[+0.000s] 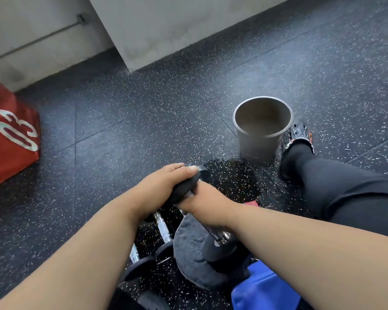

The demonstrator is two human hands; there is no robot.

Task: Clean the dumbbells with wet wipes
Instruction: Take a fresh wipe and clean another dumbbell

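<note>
A black dumbbell (184, 189) stands tilted in front of me, its upper head under my left hand (157, 189), whose fingers curl over it. A small pale patch shows at those fingertips; I cannot tell what it is. My right hand (207, 205) wraps round the chrome handle just below that head, its fingers mostly hidden. The dumbbell's lower head (220, 249) rests on a grey cloth (189, 245). Two more dumbbells with chrome handles (164, 230) lie on the floor beneath my left forearm.
A grey round bin (262, 139) stands on the speckled rubber floor beside my right foot in a black shoe (298, 135). A dark wet patch (233, 177) lies before it. A red box marked 03 (11, 135) sits at left, a blue object (262, 289) at the bottom.
</note>
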